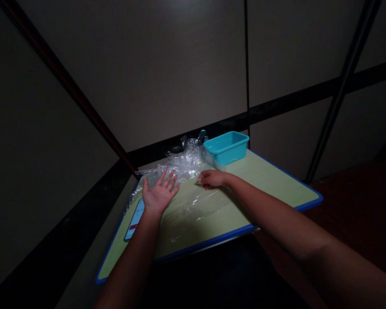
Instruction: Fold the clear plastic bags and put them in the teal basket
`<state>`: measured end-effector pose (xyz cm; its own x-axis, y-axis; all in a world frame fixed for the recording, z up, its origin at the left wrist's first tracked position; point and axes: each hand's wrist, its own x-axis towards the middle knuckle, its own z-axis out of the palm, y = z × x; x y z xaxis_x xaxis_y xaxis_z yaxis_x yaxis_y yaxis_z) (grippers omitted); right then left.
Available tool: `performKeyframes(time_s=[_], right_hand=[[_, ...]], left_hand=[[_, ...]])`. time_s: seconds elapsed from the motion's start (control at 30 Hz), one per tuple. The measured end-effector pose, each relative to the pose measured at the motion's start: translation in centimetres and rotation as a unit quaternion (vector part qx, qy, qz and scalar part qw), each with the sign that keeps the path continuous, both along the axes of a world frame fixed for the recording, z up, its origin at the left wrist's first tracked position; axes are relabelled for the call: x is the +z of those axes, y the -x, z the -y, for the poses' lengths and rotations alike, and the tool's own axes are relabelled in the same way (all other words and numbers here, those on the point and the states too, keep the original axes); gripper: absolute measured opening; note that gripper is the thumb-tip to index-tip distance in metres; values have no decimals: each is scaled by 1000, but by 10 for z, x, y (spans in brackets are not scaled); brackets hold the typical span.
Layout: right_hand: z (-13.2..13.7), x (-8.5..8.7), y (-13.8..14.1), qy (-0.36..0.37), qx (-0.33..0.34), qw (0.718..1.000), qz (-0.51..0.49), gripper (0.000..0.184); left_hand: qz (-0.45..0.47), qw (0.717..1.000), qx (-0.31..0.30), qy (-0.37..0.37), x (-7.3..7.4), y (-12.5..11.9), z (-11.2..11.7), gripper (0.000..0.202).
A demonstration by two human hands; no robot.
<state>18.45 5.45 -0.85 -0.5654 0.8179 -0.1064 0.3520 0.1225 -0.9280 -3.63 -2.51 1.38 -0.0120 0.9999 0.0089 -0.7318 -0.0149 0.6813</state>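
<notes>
A clear plastic sheet (196, 204) lies spread flat over the pale green desk (270, 180). My left hand (159, 193) rests flat on its left part, fingers stretched out and spread. My right hand (211, 178) is curled, its fingertips pinched on the far edge of the sheet near the middle of the desk. More crumpled clear plastic (183, 161) is heaped just beyond both hands.
A turquoise plastic bin (227, 147) stands at the desk's far edge, right of the heap. A phone-like flat object (134, 219) lies at the left edge beside my left wrist. The desk has a blue rim; grey wall panels stand close behind.
</notes>
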Motion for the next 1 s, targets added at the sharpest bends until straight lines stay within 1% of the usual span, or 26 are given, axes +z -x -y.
performKeyframes(time_s=[0.1, 0.17, 0.27, 0.33, 0.4, 0.6, 0.8, 1.0], right_hand=[[-1, -2, 0, -1, 6, 1000, -6, 17], [-2, -3, 0, -3, 9, 1000, -11, 19], [-3, -4, 0, -9, 13, 1000, -10, 18], [-3, -3, 0, -10, 14, 1000, -4, 16], [-2, -2, -1, -7, 13, 1000, 0, 16], [-1, -1, -1, -6, 17, 1000, -4, 16], [-2, -4, -1, -9, 18, 1000, -10, 16], [-1, -3, -1, -12, 20, 1000, -9, 14]], left_hand=[[18, 999, 39, 31, -5, 7, -4, 50], [21, 999, 27, 20, -7, 11, -5, 44], [16, 1000, -15, -8, -8, 14, -5, 41], [18, 999, -24, -13, -8, 14, -5, 42], [21, 1000, -18, -10, -8, 15, -5, 44], [17, 999, 33, -6, -7, 17, -6, 50], [18, 999, 32, -4, -4, 15, -2, 52], [4, 999, 43, 5, -4, 15, -1, 54]])
